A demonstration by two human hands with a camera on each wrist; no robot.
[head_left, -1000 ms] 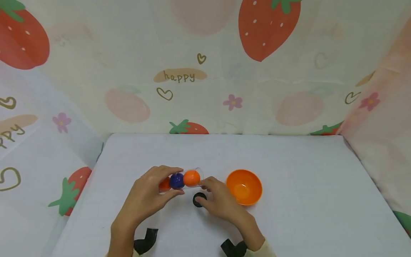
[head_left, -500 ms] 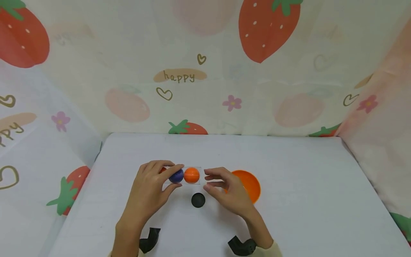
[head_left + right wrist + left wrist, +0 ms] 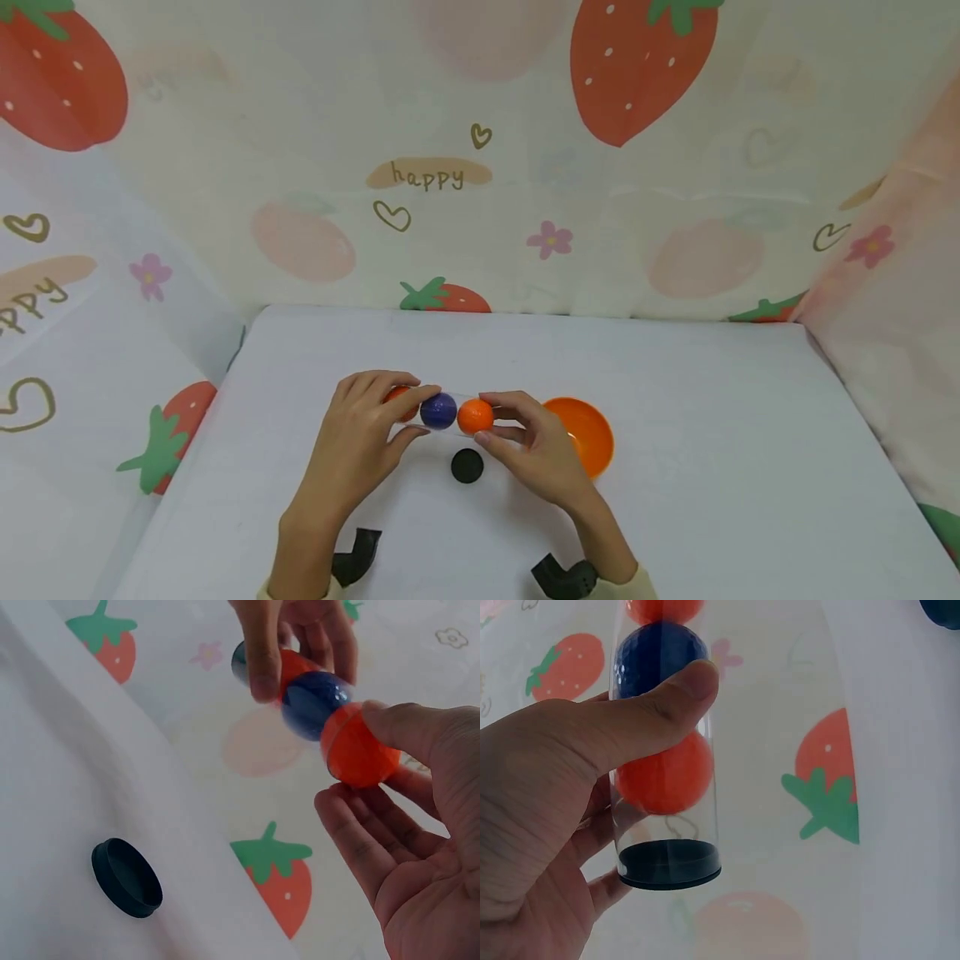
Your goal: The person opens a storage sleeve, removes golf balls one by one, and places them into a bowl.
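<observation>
While the left hand (image 3: pixel 352 442) grips the clear tube (image 3: pixel 438 413) sideways above the table (image 3: pixel 675 467), I see the right hand (image 3: pixel 536 450) pinching the orange ball (image 3: pixel 475 416) at its open end. Blue ball (image 3: pixel 438 410) sits next inside. Black cap (image 3: pixel 467 466) lies on the table below; orange bowl (image 3: pixel 592 429) just right.

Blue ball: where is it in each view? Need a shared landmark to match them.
Head: blue ball centre, middle of the clear tube between both hands.
Left wrist: top left, above the left thumb.
Right wrist: upper centre-right, between two orange balls.
Shared landmark: the orange ball at the tube's open end.
</observation>
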